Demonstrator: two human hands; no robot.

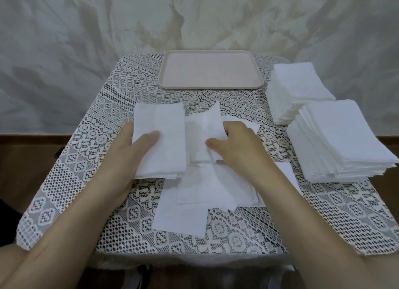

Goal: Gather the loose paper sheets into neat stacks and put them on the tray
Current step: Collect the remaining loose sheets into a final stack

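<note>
Head view: the gathering step is in hand. Left hand [129, 152] holds a small stack [162, 141] left of the table's [71, 159] centre, thumb on top. Right hand [237, 146] pinches one loose sheet [203, 124] at the centre. Tray [210, 86] sits at the far edge. Next, I judge, the sheet must go squarely onto the stack.

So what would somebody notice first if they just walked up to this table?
Two bare hands work in the middle: the left hand holds a small stack of sheets, and the right hand pinches a loose sheet above a messy pile. At the right edge stand a far tall stack and a near tall stack. A pale tray sits empty at the far side.
</note>
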